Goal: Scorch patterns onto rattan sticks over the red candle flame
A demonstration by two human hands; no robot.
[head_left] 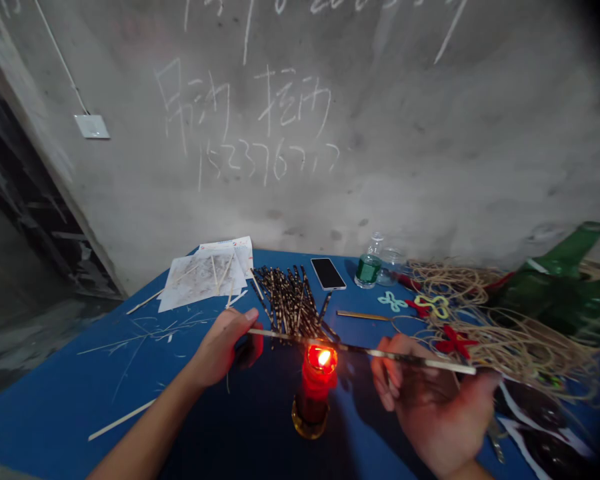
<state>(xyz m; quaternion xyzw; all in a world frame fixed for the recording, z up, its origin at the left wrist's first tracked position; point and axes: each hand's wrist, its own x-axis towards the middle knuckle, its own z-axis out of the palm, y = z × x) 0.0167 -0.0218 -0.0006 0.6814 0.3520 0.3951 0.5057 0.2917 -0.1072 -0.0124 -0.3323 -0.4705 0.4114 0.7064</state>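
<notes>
A long thin bamboo strip (405,357) spans both hands and passes just above the flame of a red candle (321,360), which stands in a glass holder. My left hand (223,347) pinches one end of the strip, and my right hand (430,400) grips the other end. Part of the strip is dark with scorch marks. Beyond the flame lies a heap of scorched, mottled bamboo sticks (293,300), close to my left hand.
The blue table (105,373) holds loose pale bamboo strips, papers (203,281), a phone (328,273), a green-labelled water bottle (368,265), a glass jar (391,267), and tangled tan cord (510,340) with red woven knots (455,341). Green bottles (565,280) lie right. A chalk-marked concrete wall (300,120) rises behind.
</notes>
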